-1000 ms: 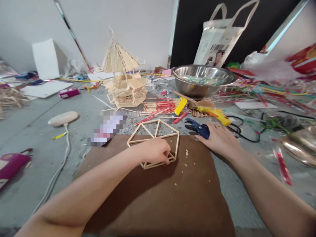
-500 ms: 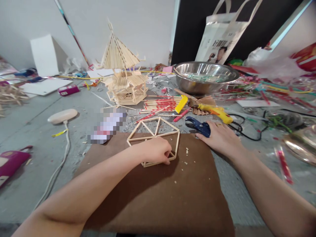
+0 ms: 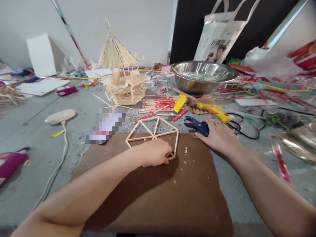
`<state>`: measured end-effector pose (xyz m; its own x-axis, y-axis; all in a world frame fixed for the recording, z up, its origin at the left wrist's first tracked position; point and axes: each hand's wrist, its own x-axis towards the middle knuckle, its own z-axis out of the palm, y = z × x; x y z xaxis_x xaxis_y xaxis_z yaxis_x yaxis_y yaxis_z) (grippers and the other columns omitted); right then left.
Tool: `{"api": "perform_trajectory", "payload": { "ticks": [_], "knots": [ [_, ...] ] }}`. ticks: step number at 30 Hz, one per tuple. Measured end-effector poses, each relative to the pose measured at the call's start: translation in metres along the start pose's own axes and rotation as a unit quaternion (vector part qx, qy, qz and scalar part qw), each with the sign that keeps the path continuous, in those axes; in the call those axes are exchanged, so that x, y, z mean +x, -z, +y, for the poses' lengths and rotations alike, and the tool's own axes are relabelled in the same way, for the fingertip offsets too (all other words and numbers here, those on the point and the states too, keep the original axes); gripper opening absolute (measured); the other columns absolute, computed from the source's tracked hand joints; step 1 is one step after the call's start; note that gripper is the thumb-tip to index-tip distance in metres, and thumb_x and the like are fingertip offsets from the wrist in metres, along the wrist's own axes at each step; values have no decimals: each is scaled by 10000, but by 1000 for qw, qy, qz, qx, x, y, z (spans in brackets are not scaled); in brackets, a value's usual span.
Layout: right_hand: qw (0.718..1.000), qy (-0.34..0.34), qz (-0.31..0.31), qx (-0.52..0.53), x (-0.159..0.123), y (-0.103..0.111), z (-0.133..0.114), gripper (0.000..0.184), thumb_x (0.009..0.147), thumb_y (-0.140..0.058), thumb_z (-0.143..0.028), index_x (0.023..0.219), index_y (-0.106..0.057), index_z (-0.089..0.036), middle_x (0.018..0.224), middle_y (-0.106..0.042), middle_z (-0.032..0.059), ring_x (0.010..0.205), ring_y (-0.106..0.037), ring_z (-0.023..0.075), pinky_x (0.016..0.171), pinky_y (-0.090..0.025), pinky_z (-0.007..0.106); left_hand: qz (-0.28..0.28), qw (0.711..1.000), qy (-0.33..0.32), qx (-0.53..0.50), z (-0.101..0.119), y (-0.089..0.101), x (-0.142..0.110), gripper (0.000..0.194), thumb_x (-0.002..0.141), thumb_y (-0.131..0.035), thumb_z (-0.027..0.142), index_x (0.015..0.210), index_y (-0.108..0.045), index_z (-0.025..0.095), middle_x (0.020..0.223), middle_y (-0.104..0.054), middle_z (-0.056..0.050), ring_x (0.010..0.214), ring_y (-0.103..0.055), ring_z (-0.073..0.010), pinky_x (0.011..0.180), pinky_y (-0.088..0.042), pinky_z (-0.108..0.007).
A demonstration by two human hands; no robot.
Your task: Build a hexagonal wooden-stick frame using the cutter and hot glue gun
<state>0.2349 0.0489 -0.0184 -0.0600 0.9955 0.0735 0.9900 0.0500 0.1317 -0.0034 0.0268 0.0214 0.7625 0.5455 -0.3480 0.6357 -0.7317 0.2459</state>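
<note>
A six-sided frame of thin wooden sticks (image 3: 166, 133), with spokes meeting at its middle, lies on a brown board (image 3: 153, 197). My left hand (image 3: 154, 152) reaches over its lower part, fingers curled and pinched at the lower right corner. The hand hides part of the bottom side and some spokes. Just beyond the board's upper right edge, my right hand (image 3: 219, 135) is wrapped around the handles of a dark blue hand cutter (image 3: 197, 125). The cutter's jaws point left, apart from the stick frame.
Behind stands a stick-built pavilion model (image 3: 125, 84) with a pointed roof. Red-marked sticks (image 3: 160, 104), a yellow-handled knife (image 3: 180, 103), a yellow glue gun (image 3: 214, 111) and a steel bowl (image 3: 202, 87) lie beyond the board. A white device (image 3: 60, 116) with a cable sits left.
My left hand has settled slightly lower over the frame's bottom side, covering more of it. My right hand keeps its hold on the cutter. The whole view has shifted a little.
</note>
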Motion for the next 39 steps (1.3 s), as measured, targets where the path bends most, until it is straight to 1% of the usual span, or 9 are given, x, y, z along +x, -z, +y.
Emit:
{"api": "perform_trajectory", "payload": {
  "ticks": [12, 19, 25, 30, 33, 34, 36, 38, 39],
  "knots": [
    [1000, -6, 0, -9, 0, -1, 0, 620, 698, -342, -617, 1045, -458, -116, 906, -567, 173, 856, -512, 312, 686, -362, 373, 0, 1000, 3, -4, -3, -3, 2, 182, 654, -569, 344, 631, -558, 165, 614, -574, -5, 523, -470, -116, 421, -242, -206],
    [1000, -3, 7, -11, -1, -2, -2, 678, 684, -321, -654, 1059, -452, -104, 915, -566, 182, 865, -503, 318, 701, -354, 382, 2, 999, 26, 29, 0, -4, 2, 206, 669, -545, 375, 687, -593, 176, 634, -606, -36, 581, -536, -163, 471, -318, -228],
    [999, 6, 31, -26, -3, -4, -7, 674, 733, -252, -628, 1076, -446, -81, 991, -535, 202, 921, -475, 323, 736, -336, 402, 1, 999, 28, 38, 4, -4, 1, 161, 685, -542, 324, 669, -580, 169, 653, -615, -47, 622, -568, -185, 485, -345, -236],
    [998, 3, 49, -26, -3, -8, -8, 639, 747, -284, -595, 1078, -458, -77, 996, -537, 198, 926, -474, 317, 741, -336, 411, 61, 994, 81, 26, 7, -21, -9, 170, 732, -492, 332, 735, -570, 181, 710, -620, -53, 689, -580, -215, 521, -385, -264],
    [993, 4, 115, -12, -5, -4, -11, 588, 748, -345, -555, 1095, -463, -95, 1048, -521, 188, 974, -444, 324, 793, -296, 474, 127, 985, 118, 14, 12, -34, -17, 187, 774, -443, 321, 754, -553, 170, 767, -611, -56, 724, -569, -204, 582, -407, -284],
    [988, 21, 150, 5, -8, -1, -14, 550, 756, -367, -525, 1104, -466, -110, 1076, -511, 173, 997, -430, 316, 820, -275, 485, 149, 981, 127, 13, 14, -38, -19, 187, 782, -435, 311, 752, -549, 165, 776, -605, -57, 738, -561, -199, 607, -409, -289],
    [971, 98, 209, 66, -16, 9, -24, 439, 780, -397, -441, 1090, -498, -148, 1078, -520, 128, 1010, -427, 269, 861, -273, 444, 195, 971, 137, 21, 18, -45, -23, 185, 788, -435, 292, 734, -548, 155, 763, -595, -58, 779, -535, -197, 673, -402, -300],
    [938, 229, 211, 154, -27, 19, -38, 314, 800, -408, -362, 1000, -569, -183, 970, -567, 83, 936, -468, 197, 826, -339, 339, 233, 963, 133, 30, 21, -49, -25, 194, 789, -440, 291, 718, -551, 148, 741, -591, -59, 800, -510, -197, 724, -385, -311],
    [919, 294, 184, 186, -32, 22, -47, 267, 802, -415, -331, 949, -596, -201, 919, -580, 68, 903, -479, 178, 793, -362, 308, 246, 960, 130, 29, 21, -51, -25, 204, 789, -439, 299, 713, -553, 147, 736, -590, -60, 800, -501, -196, 734, -377, -314]
  ]
}}
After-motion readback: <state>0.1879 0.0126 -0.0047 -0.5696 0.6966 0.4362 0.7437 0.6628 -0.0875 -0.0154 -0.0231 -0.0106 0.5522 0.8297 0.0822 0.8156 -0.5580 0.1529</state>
